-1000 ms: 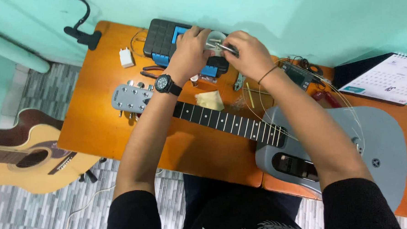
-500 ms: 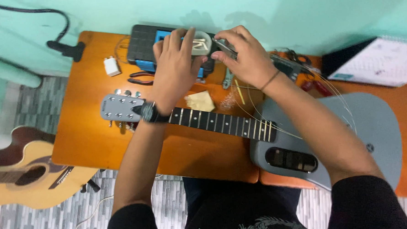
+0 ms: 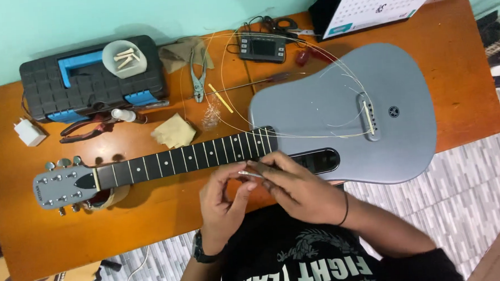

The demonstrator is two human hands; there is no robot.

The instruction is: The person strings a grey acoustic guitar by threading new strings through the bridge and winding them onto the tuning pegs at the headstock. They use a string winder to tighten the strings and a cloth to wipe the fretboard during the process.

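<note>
small thin silvery metal piece (image 3: 250,173), pinched btwn both hands' fingertips, near guitar neck

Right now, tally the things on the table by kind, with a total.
Guitar: 1
Toolbox: 1
Cup of pegs: 1
Pliers: 1
Red cutters: 1
Tuner: 1
Charger: 1
Cloth: 1
Calendar: 1
Total: 9

Grey guitar (image 3: 339,114), orange table (image 3: 460,64), black-and-blue toolbox (image 3: 84,80).
</note>
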